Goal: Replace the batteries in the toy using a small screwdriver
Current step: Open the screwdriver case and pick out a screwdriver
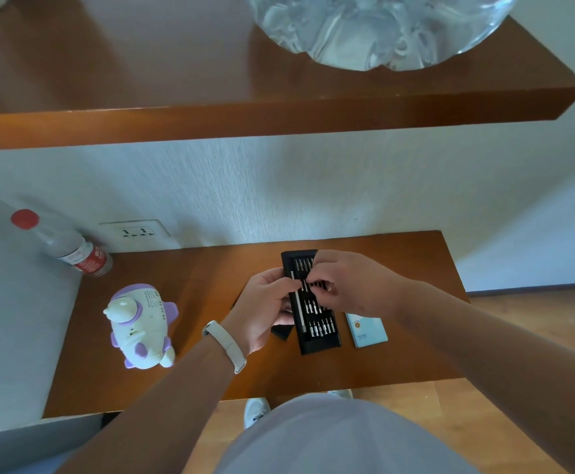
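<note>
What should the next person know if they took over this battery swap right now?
Left hand: grips the left edge of the bit tray, apparently steadying it.
Right hand: pinches a bit in the tray's middle row.
Driver handle: lying in the tray.
Toy: sits at the left of the desk, apart from both hands.
Blue box: right of the tray.
Done: tray open.
Left: fit the bit, unscrew the toy, swap the batteries, close up.
</note>
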Action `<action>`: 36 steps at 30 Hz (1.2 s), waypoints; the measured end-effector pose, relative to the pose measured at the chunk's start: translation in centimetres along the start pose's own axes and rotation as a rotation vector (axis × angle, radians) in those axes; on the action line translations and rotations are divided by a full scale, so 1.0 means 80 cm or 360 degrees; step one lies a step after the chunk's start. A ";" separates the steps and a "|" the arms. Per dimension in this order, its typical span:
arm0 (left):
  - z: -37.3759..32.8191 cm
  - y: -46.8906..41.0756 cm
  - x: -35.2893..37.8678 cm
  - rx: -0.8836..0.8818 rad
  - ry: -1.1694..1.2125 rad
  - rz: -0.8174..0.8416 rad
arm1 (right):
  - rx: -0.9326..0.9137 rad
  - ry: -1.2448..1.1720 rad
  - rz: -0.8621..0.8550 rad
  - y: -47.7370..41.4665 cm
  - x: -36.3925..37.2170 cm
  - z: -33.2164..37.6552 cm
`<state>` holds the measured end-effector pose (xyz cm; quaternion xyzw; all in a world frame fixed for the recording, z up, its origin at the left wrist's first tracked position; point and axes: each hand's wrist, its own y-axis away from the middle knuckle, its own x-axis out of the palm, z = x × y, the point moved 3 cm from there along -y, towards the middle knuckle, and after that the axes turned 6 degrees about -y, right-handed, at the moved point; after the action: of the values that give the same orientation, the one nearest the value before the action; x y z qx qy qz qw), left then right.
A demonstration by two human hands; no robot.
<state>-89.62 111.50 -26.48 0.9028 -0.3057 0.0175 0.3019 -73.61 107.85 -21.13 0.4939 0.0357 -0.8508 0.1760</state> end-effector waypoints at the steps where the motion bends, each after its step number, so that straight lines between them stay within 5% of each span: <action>1: 0.000 0.000 0.000 -0.0002 -0.0004 0.0006 | -0.0018 0.0019 0.0004 0.000 0.000 0.002; 17: 0.005 0.003 0.001 -0.0045 0.0071 0.0089 | -0.0057 0.0040 -0.0173 0.015 0.009 0.006; 25: 0.004 0.006 -0.001 -0.0039 0.0039 0.0059 | 0.0139 -0.0227 -0.0112 0.020 0.006 0.003; 36: 0.011 0.012 0.001 -0.0049 -0.0052 0.0133 | 0.0119 -0.0020 0.0026 0.022 0.014 0.007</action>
<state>-90.27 110.36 -26.65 0.8846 -0.3483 0.0107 0.3098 -73.99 105.74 -21.63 0.4951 -0.0013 -0.8532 0.1644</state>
